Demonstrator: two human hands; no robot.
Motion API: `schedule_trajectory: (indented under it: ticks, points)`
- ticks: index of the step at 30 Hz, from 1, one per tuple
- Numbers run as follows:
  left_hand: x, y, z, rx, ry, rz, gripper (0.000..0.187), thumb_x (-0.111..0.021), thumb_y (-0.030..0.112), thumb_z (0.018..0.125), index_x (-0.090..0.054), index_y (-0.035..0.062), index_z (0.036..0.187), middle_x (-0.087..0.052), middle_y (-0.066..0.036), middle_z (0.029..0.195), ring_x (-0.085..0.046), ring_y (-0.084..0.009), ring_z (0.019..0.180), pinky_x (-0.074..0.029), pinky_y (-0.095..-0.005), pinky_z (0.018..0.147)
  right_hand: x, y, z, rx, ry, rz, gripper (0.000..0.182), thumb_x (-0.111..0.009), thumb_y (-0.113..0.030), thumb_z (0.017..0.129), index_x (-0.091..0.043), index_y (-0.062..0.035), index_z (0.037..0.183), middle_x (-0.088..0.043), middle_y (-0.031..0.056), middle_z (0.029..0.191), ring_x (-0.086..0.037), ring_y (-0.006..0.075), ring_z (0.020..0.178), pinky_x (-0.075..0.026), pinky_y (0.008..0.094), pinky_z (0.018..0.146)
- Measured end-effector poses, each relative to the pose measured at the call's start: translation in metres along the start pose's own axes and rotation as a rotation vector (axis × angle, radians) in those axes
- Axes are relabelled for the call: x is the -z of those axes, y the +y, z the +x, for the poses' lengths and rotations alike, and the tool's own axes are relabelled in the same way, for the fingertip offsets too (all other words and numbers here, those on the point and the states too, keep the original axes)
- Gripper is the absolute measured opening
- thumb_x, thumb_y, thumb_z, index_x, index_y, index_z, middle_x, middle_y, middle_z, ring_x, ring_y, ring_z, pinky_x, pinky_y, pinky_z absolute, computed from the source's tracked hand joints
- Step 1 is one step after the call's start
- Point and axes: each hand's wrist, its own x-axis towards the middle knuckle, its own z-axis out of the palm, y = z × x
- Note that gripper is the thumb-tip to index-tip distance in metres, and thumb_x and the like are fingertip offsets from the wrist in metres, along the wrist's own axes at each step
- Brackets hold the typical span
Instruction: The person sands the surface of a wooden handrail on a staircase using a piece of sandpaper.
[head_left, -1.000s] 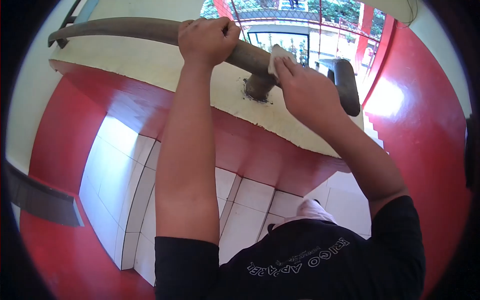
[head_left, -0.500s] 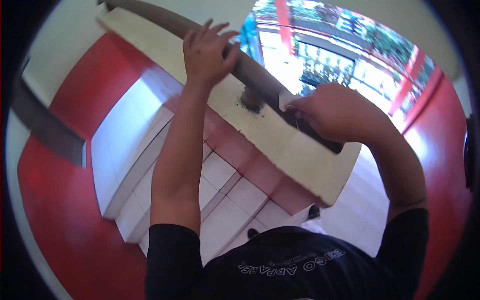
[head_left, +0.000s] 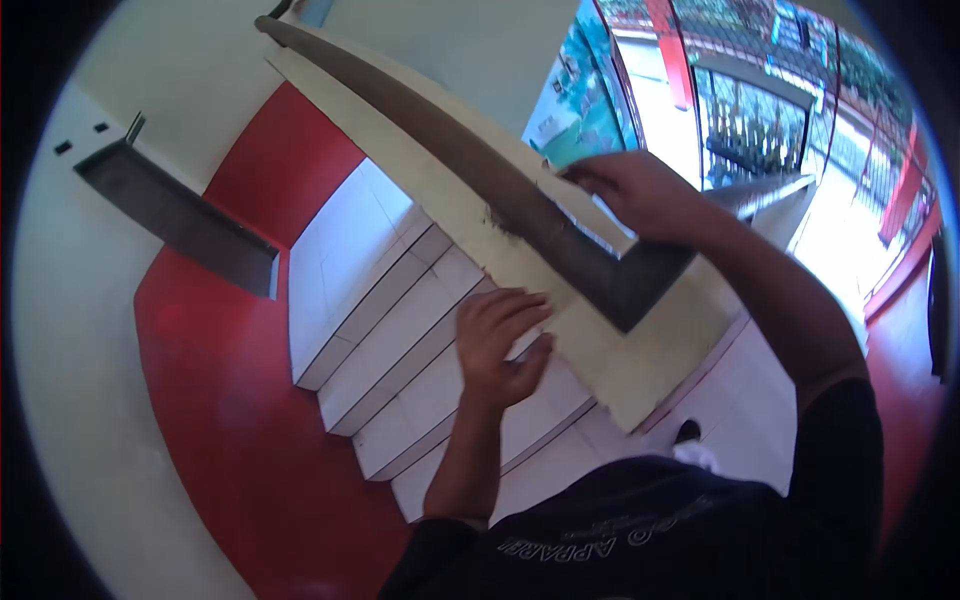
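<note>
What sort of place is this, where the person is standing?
It looks like a stairway in a building, perhaps near its entrance: tiled steps, a brown handrail above a low wall, and daylight with plants beyond.

Brown-grey handrail bends beside the right hand

The long, smooth rail slants above a cream ledge, its far end well beyond the left hand. It passes under or just beside the right hand; contact is unclear. Just nearer than that hand, it turns at a sharp, pointed corner, and a shorter length angles off rightward.
</note>
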Motion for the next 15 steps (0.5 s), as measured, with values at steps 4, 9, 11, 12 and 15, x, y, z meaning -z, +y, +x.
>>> schedule_trajectory:
  ticks: [4, 9, 11, 12, 15]
  points:
    - [-0.02, 0.017, -0.01, -0.011, -0.089, -0.093, 0.036, -0.08, 0.014, 0.075, -0.072, 0.0097, 0.11, -0.071, -0.011, 0.116, -0.065, -0.0315, 0.11, -0.047, -0.0444, 0.092, 0.002, -0.021, -0.006, -0.11, -0.074, -0.069, 0.03, -0.053, -0.022, 0.104, -0.067, -0.0044, 0.124, -0.073, 0.0173, 0.112, -0.07, 0.0342, 0.103, -0.053, 0.0409, 0.093]
    - [-0.03, 0.039, -0.023, 0.078, -0.158, -0.088, 0.052, -0.083, 0.017, 0.073, -0.069, 0.0096, 0.122, -0.065, -0.015, 0.129, -0.062, -0.0337, 0.118, -0.047, -0.0453, 0.097, 0.006, -0.032, -0.002, -0.161, -0.185, -0.106, 0.033, -0.051, -0.024, 0.104, -0.067, -0.0059, 0.126, -0.072, 0.0161, 0.116, -0.068, 0.0337, 0.108, -0.052, 0.0422, 0.095]
    - [-0.026, 0.047, -0.024, 0.092, -0.179, -0.065, 0.054, -0.083, 0.018, 0.073, -0.068, 0.01, 0.124, -0.064, -0.015, 0.131, -0.061, -0.0342, 0.12, -0.047, -0.0457, 0.098, 0.005, -0.024, -0.003, -0.116, -0.192, -0.091, 0.034, -0.049, -0.025, 0.104, -0.067, -0.0068, 0.126, -0.071, 0.0177, 0.116, -0.066, 0.0358, 0.11, -0.05, 0.0444, 0.097]
    - [-0.025, 0.048, -0.021, 0.092, -0.186, -0.042, 0.055, -0.083, 0.018, 0.073, -0.068, 0.0102, 0.125, -0.063, -0.015, 0.132, -0.06, -0.0346, 0.12, -0.047, -0.0459, 0.098, 0.003, -0.021, -0.006, -0.108, -0.192, -0.056, 0.034, -0.049, -0.025, 0.104, -0.067, -0.0064, 0.126, -0.071, 0.0177, 0.116, -0.066, 0.0358, 0.11, -0.05, 0.0445, 0.096]
    - [-0.024, 0.057, -0.015, 0.114, -0.157, 0.004, 0.057, -0.083, 0.022, 0.073, -0.067, 0.0105, 0.127, -0.061, -0.016, 0.135, -0.058, -0.0372, 0.124, -0.045, -0.048, 0.1, 0.003, -0.018, -0.006, -0.067, -0.188, 0.015, 0.034, -0.049, -0.024, 0.105, -0.067, -0.004, 0.125, -0.071, 0.019, 0.116, -0.067, 0.0375, 0.108, -0.051, 0.0434, 0.095]
